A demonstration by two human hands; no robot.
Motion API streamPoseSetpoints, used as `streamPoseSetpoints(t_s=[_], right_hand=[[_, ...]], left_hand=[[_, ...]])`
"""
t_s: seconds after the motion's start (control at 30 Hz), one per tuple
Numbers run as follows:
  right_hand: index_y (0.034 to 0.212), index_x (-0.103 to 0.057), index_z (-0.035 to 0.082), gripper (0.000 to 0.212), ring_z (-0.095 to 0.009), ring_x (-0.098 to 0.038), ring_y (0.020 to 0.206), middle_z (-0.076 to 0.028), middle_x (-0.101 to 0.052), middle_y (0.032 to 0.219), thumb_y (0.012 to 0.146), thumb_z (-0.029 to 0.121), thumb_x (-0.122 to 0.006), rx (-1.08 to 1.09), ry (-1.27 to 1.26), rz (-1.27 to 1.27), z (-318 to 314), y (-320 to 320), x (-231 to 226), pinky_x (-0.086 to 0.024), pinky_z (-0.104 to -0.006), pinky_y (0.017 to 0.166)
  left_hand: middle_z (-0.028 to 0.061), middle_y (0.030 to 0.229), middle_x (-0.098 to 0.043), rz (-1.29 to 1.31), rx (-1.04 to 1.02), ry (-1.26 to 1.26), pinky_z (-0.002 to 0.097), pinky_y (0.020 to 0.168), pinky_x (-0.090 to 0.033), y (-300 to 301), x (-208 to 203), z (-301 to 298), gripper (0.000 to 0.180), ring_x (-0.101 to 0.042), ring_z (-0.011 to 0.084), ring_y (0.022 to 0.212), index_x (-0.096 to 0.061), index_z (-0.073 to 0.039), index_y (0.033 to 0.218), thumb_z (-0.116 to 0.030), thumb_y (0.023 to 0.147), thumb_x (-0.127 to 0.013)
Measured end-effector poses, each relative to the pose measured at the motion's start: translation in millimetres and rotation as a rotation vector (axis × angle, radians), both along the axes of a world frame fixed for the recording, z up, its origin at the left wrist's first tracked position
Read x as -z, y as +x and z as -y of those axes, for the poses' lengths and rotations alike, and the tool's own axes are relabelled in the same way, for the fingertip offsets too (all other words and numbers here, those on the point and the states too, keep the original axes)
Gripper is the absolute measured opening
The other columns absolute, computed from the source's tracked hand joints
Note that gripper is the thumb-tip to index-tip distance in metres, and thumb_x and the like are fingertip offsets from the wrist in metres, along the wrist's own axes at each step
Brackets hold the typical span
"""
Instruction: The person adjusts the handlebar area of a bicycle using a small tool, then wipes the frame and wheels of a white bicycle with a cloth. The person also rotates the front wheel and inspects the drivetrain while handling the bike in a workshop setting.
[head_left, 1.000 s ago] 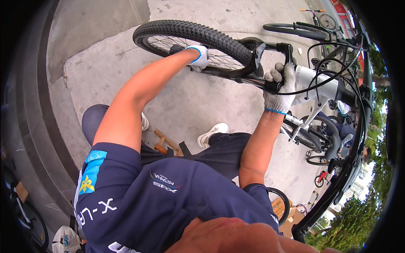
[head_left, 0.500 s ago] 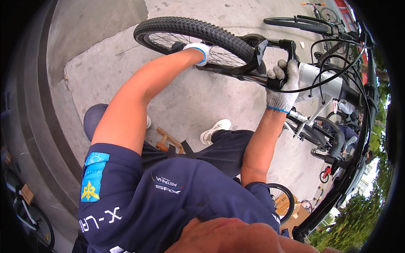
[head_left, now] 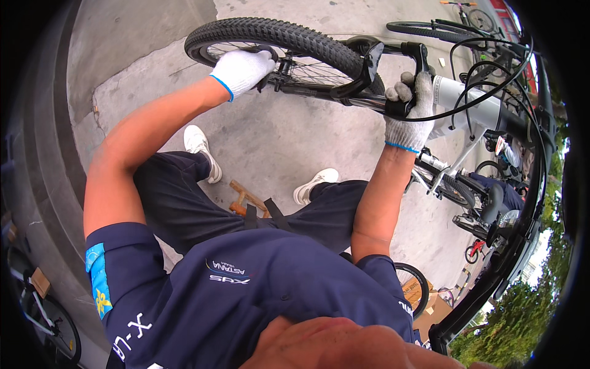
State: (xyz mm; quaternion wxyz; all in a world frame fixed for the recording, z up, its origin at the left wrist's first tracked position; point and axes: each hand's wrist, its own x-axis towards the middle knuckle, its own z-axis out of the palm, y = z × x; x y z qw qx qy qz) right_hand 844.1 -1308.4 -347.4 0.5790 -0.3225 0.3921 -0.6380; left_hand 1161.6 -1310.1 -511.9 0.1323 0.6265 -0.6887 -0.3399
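A bicycle's front wheel [head_left: 283,31], with a black knobby tyre, lies across the upper middle in a black suspension fork [head_left: 353,95]. My left hand [head_left: 244,69], in a white knitted glove with a blue cuff, is closed beside the wheel hub at the fork's end. Dark bits show around its fingers, but what they grip cannot be made out. Wrapped round the top of the fork, next to the silver-white frame tube [head_left: 470,107], my right hand [head_left: 410,104] wears a matching glove with grey-coated fingers.
Black cables [head_left: 491,92] loop over the frame at right. Further bicycles [head_left: 455,190] stand beyond, with a person [head_left: 507,190] among them. A small wooden stool [head_left: 246,200] sits between my legs. Cardboard boxes [head_left: 430,307] are at lower right, and stone steps [head_left: 52,184] run along the left.
My left hand has drawn back from behind the spokes, moving left and slightly up beside the hub, and its elbow has swung outward. My right hand keeps its grip on the fork; the wheel shifted slightly up-left.
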Motion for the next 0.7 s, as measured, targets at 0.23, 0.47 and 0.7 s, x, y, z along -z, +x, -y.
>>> streamPoseSetpoints(t_s=[0.23,0.47,0.7], right_hand=[[0.143,-0.061,0.017,0.039,-0.011,-0.056,0.066,-0.006,-0.068,0.099,0.107,0.021,-0.073,-0.053,0.031,0.048,9,-13,4,-0.048,-0.0307,0.059],[0.148,-0.061,0.024,0.043,-0.011,-0.053,0.061,-0.008,-0.072,0.096,0.110,0.042,-0.068,-0.161,0.034,0.037,22,-29,8,-0.045,-0.0284,0.054],[0.149,-0.059,0.025,0.043,-0.012,-0.056,0.058,-0.008,-0.075,0.093,0.110,0.039,-0.068,-0.220,-0.022,0.088,20,-33,7,-0.045,-0.0293,0.052]], left_hand=[[0.0130,0.109,-0.080,0.291,-0.141,-0.466,0.0414,0.088,-0.063,89,-123,-63,0.037,-0.079,0.0336,0.102,-0.071,-0.014,0.129,-0.036,0.099,-0.073],[0.0158,0.088,-0.080,0.619,0.219,-0.394,0.0489,0.076,-0.063,4,-174,-2,0.040,-0.079,0.0383,0.085,-0.084,-0.010,0.102,-0.043,0.079,-0.089],[0.0153,0.105,-0.081,0.512,-0.019,-0.096,0.0491,0.088,-0.062,133,-88,-15,0.046,-0.078,0.0379,0.100,-0.078,-0.014,0.121,-0.042,0.085,-0.083]])
